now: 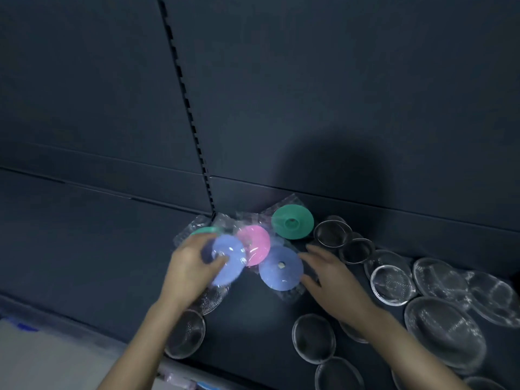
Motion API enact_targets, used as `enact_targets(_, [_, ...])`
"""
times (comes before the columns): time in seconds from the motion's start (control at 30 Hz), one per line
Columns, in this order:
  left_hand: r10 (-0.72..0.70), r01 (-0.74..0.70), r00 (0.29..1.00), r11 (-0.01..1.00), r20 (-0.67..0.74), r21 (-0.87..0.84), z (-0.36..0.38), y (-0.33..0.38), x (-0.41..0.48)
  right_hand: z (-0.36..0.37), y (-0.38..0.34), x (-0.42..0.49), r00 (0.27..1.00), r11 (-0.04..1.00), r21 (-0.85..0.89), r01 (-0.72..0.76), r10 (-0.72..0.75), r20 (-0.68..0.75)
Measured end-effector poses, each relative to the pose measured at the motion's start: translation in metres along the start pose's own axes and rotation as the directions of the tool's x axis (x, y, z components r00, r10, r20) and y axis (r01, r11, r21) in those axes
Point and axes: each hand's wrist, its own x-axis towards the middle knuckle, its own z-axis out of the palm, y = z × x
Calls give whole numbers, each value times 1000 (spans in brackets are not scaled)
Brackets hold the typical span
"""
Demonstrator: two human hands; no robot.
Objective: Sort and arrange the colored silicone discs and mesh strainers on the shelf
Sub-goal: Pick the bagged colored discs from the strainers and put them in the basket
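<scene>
Periwinkle-blue round silicone disc (228,267) in clear wrap is pinched by the left hand's (191,267) curled fingers and thumb, while the right hand (334,280), fingers spread and empty, lies just beside a second blue silicone disc (281,270) on the dark shelf (253,333).

Discs (281,268) lie on the shelf (84,249), strainers (444,327) to their right.

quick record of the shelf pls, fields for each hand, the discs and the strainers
left hand: holds a wrapped blue disc, thumb on its face
right hand: open, at the edge of the second blue disc
pink disc: between the two blue ones
green disc: behind them, by the back wall
strainers: clustered on the right and front of the shelf
</scene>
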Motion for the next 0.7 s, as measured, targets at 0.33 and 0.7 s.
enact_targets(0.33, [-383,354,910,917,156,187,19,-62,76,15,-18,75,984,993,2,-118,117,-136])
enact_targets(0.7, [-541,574,780,819,315,-13,1,-50,99,32,-3,94,938,944,-247,-221,136,-320])
